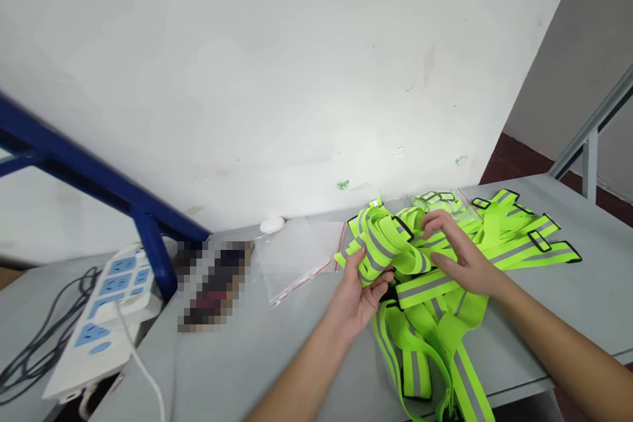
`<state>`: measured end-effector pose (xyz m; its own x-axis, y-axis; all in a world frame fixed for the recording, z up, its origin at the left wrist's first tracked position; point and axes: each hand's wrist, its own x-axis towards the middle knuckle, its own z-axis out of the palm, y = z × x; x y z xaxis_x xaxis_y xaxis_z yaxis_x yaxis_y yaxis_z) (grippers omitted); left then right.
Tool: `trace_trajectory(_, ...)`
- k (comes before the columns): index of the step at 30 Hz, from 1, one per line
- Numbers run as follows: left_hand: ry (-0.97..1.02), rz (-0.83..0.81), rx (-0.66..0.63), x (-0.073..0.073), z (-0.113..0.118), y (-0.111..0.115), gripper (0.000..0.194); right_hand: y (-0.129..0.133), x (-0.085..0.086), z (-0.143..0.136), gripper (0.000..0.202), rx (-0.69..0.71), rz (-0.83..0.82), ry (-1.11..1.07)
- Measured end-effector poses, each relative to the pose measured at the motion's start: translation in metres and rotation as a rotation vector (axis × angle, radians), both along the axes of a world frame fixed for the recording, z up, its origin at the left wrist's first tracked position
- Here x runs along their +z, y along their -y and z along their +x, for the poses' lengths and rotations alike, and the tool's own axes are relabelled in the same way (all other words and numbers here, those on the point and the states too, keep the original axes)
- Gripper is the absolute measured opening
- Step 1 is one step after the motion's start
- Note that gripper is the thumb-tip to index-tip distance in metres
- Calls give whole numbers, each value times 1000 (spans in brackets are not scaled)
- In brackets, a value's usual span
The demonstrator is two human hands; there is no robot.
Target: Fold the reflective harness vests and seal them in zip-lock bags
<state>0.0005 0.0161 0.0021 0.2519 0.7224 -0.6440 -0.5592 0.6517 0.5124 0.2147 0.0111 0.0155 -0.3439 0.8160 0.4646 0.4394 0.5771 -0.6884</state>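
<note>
My left hand (360, 297) is closed around a bundled reflective strap (378, 244), neon yellow-green with a grey stripe and black-edged ends. Just right of that bundle, my right hand (459, 254) has its thumb and fingers apart, close to a loop of the strap. I cannot tell whether its fingertips touch the band. Beneath and beside both hands lies a heap of similar straps (514, 247), some hanging over the table's front edge. A clear zip bag (301, 254) with a red seal line lies flat to the left. Another bag (462, 204) with folded straps sits behind the right hand.
A grey table (227, 369) stands against a white wall. At left are a white power strip (106, 316), dark cables (44, 336) and a blue metal frame (143, 211). A pixelated object (217, 290) and a white oval item (271, 225) lie near the wall.
</note>
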Motion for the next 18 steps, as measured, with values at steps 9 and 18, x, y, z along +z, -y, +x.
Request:
trace_trajectory(9,-40,150,-59,-7,2,5,39,11,-23,-41,30,80,-277,-415)
trace_trajectory(18,-517,556,169,-5,2,16,44,11,-18,-38,19,-7,-152,-339)
